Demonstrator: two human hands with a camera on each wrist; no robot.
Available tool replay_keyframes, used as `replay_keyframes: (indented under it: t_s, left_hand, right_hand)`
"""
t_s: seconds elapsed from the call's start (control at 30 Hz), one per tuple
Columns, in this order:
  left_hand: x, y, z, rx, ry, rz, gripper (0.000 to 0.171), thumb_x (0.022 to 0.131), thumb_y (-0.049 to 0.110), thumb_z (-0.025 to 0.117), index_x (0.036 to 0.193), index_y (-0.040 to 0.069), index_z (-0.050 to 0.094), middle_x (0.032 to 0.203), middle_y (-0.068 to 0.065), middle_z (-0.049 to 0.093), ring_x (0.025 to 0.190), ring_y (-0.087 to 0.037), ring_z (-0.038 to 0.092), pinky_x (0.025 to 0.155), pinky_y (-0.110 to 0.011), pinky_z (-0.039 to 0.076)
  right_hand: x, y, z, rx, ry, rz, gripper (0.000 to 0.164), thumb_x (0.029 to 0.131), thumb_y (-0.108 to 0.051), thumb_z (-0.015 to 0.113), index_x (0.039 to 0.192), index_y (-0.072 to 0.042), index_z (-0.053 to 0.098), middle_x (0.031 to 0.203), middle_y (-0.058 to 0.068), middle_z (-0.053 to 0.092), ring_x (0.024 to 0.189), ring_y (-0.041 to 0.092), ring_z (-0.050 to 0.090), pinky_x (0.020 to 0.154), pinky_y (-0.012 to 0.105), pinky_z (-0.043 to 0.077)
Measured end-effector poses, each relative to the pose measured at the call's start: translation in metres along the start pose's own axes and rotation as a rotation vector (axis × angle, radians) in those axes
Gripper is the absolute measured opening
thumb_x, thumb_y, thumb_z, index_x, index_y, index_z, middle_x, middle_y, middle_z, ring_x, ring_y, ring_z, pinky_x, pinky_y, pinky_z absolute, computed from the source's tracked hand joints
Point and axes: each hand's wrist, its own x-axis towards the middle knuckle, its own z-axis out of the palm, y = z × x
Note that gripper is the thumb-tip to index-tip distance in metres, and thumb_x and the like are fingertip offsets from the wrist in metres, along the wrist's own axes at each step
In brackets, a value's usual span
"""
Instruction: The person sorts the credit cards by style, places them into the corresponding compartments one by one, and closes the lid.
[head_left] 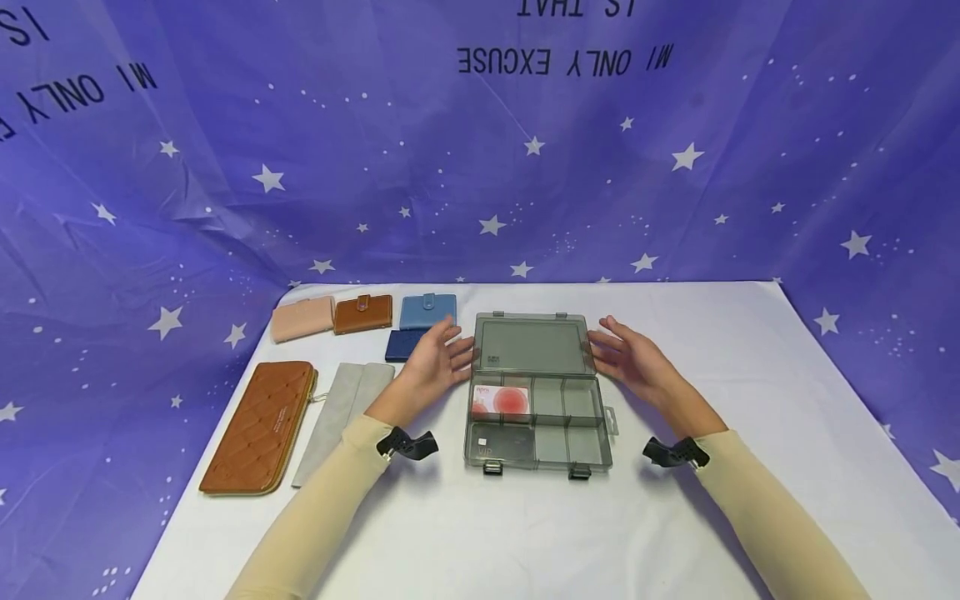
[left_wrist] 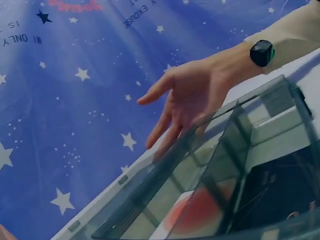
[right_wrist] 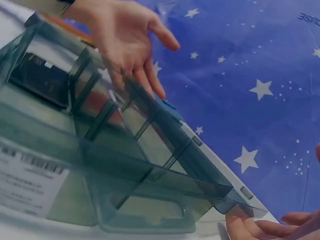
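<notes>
A grey see-through compartment box (head_left: 551,442) lies unfolded on the table, its lid (head_left: 536,346) laid back on the far side. One compartment holds a white card with a red disc (head_left: 491,408); a black card marked VIP (head_left: 506,440) sits in the nearer one. At the lid's left edge is my left hand (head_left: 433,360), fingers extended, palm turned inward. My right hand (head_left: 633,362) mirrors it on the right, fingertips (right_wrist: 240,227) by the lid's corner in the right wrist view. Whether either hand presses the lid, I cannot tell.
Left of the box lie a brown quilted wallet (head_left: 258,429), a grey wallet (head_left: 337,417), and pink (head_left: 302,320), brown (head_left: 363,315), light blue (head_left: 427,311) and dark blue (head_left: 401,346) card holders. A purple starry cloth (head_left: 420,167) hangs behind the white table (head_left: 540,542).
</notes>
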Motion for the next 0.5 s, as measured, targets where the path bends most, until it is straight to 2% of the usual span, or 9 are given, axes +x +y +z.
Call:
replay_keyframes:
  t_s: [0.07, 0.2, 0.33, 0.43, 0.5]
  left_hand:
    - [0.000, 0.004, -0.001, -0.004, -0.012, 0.001, 0.076, 0.116, 0.047, 0.029, 0.172, 0.001, 0.005, 0.176, -0.029, 0.016, 0.162, -0.047, 0.018, 0.131, -0.061, 0.016]
    - [-0.003, 0.010, 0.000, 0.076, -0.028, 0.064, 0.073, 0.116, 0.049, 0.030, 0.172, 0.003, 0.017, 0.175, -0.025, 0.023, 0.161, -0.046, 0.025, 0.130, -0.061, 0.022]
    - [-0.012, 0.016, 0.008, 0.245, -0.035, 0.194, 0.070, 0.116, 0.049, 0.033, 0.170, 0.006, 0.025, 0.170, -0.023, 0.034, 0.157, -0.043, 0.035, 0.128, -0.058, 0.029]
    - [-0.021, 0.017, 0.014, 0.375, -0.045, 0.300, 0.066, 0.117, 0.047, 0.034, 0.168, 0.006, 0.030, 0.164, -0.025, 0.040, 0.153, -0.042, 0.041, 0.126, -0.056, 0.034]
    - [-0.027, 0.016, 0.016, 0.447, -0.062, 0.374, 0.062, 0.117, 0.043, 0.033, 0.166, 0.006, 0.032, 0.160, -0.026, 0.042, 0.151, -0.043, 0.043, 0.125, -0.055, 0.036]
  right_hand:
    - [0.001, 0.000, -0.002, 0.077, -0.014, 0.007, 0.080, 0.117, -0.045, 0.039, 0.172, -0.004, -0.003, 0.178, 0.025, 0.008, 0.164, 0.042, 0.015, 0.126, 0.041, 0.035]
    - [0.001, -0.004, -0.003, 0.054, -0.036, -0.062, 0.078, 0.117, -0.048, 0.039, 0.173, -0.004, 0.006, 0.178, 0.024, 0.013, 0.158, 0.033, 0.034, 0.118, 0.033, 0.044]
    - [-0.006, -0.013, -0.001, -0.042, -0.070, -0.230, 0.070, 0.118, -0.040, 0.041, 0.171, -0.002, 0.018, 0.171, 0.026, 0.033, 0.140, 0.023, 0.056, 0.114, 0.032, 0.049]
    - [-0.016, -0.020, 0.003, -0.114, -0.100, -0.358, 0.065, 0.118, -0.031, 0.045, 0.169, 0.003, 0.022, 0.159, 0.021, 0.050, 0.135, 0.022, 0.063, 0.114, 0.034, 0.050]
    - [-0.023, -0.022, 0.005, -0.194, -0.106, -0.412, 0.063, 0.117, -0.028, 0.047, 0.167, 0.004, 0.026, 0.154, 0.017, 0.055, 0.134, 0.020, 0.064, 0.113, 0.033, 0.050]
